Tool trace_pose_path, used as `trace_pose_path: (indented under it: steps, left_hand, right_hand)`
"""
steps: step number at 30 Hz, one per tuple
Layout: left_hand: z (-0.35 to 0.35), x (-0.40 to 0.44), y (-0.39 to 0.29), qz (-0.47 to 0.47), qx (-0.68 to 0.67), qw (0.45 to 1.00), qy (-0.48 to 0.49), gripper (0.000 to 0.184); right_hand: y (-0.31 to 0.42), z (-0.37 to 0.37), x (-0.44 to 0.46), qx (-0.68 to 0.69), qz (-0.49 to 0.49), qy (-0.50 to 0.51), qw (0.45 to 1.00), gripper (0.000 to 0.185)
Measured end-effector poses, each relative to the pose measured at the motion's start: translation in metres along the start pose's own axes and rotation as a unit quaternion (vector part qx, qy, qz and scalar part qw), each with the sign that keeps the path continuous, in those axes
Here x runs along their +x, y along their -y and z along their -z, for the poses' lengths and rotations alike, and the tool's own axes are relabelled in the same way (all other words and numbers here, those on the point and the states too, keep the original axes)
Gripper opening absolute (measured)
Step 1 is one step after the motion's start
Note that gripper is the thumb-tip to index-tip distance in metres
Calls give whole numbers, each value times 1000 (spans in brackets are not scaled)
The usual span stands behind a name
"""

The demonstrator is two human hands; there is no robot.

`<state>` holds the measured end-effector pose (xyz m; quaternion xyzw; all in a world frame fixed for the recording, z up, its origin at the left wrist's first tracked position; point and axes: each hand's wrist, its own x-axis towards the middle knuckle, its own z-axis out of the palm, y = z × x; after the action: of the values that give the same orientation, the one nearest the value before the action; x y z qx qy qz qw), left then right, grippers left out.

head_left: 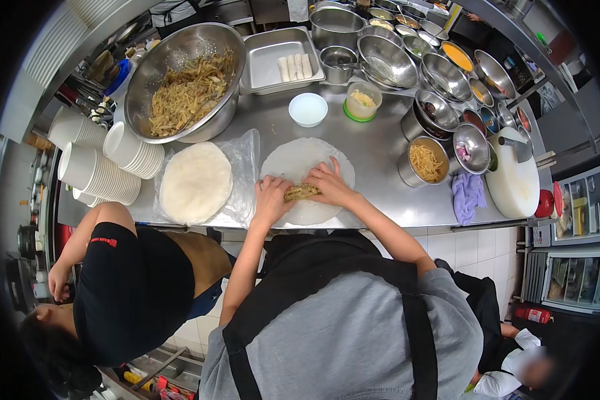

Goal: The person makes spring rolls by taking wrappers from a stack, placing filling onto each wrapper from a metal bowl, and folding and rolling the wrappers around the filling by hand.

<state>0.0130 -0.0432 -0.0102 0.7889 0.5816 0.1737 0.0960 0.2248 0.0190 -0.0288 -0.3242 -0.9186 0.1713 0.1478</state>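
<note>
A round, thin, pale wrapper [303, 155] lies flat on the steel counter. A short strip of shredded filling [303, 193] rests on its lower part. At the strip's left end is my left hand [272, 197], fingers bent against the filling. My right hand [331, 183] presses its bent fingers at the right end. To the left, a stack of round wrappers [196, 183] sits on clear plastic [244, 175]. Behind the wrapper stand a small white bowl [308, 110] and a clear tub of yellowish bits [363, 100] on a green lid.
A large colander [137, 113] of shredded filling and a tray [260, 57] with white rolls stand behind. Stacked tubs [80, 167] are at left. Metal bowls, a pot of yellow strips [425, 163] and a purple cloth [469, 198] are at right. A co-worker [133, 293] is at lower left.
</note>
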Motion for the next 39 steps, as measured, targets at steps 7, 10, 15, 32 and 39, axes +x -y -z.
trace_pose_path:
  steps: [7,10,15,32,39]
  left_hand:
    - [2,2,-4,-3,-40,999,-26,52]
    - [5,2,-4,-16,-32,999,-35,49]
    - [14,6,-13,-29,-50,997,-58,30]
    - [-7,-16,-37,-114,-17,993,-19,25]
    - [2,9,-31,-86,25,989,-117,17]
  right_hand:
    - [-9,14,-17,25,-17,-36,999,43]
    - [-10,18,-18,35,-20,-17,999,45]
    - [-12,23,-24,28,-51,-10,998,52]
    - [-2,31,-44,52,-55,-82,994,39]
    - [19,8,-14,67,-42,-147,986,12]
